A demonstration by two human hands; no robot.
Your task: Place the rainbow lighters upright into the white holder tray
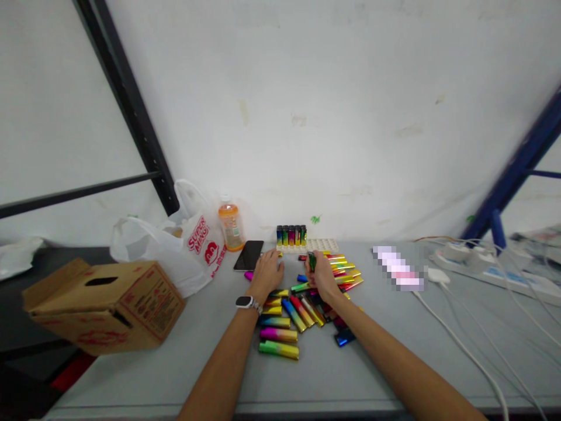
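Note:
My right hand (321, 275) is closed around a dark green lighter (311, 261), held upright over a pile of shiny lighters. My left hand (266, 271) rests low over the table, thumb apart from the fingers, with a bit of yellow showing at its fingertips. Behind both hands, a white perforated tray (324, 245) lies along the wall. Several lighters (291, 235) with black tops stand in a row in its left part. Loose two-tone lighters (279, 334) lie between my forearms, and more gold and red ones (349, 273) are beyond my right hand.
To the left are a black phone (249, 255), an orange drink bottle (231, 225), a white plastic bag (193, 251) and a cardboard box (109, 307). At the right, a blurred-out phone-like item (398, 269) lies near a charger (438, 276), white cables and a power strip (512, 272).

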